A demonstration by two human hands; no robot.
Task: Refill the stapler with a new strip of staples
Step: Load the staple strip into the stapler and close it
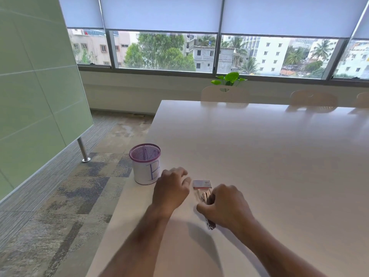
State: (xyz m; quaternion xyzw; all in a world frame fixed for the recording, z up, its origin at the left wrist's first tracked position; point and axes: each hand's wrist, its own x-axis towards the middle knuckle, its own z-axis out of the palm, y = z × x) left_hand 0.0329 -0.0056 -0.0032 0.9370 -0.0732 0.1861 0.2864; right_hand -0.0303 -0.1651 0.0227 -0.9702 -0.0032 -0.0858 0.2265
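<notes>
Your right hand [225,204] grips the stapler [206,198]; left hand [171,189] empty, loosely curled. Staple box [202,184] at 12 o'clock, refill not started.

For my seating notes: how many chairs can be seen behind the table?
3. One pale plastic chair in front of the green plant, a second to its right, a third cut off at the right edge; others may be hidden.

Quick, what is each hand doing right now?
Left hand: loosely curled on the white table, holding nothing visible.
Right hand: closed on the small silver metal stapler.
</notes>
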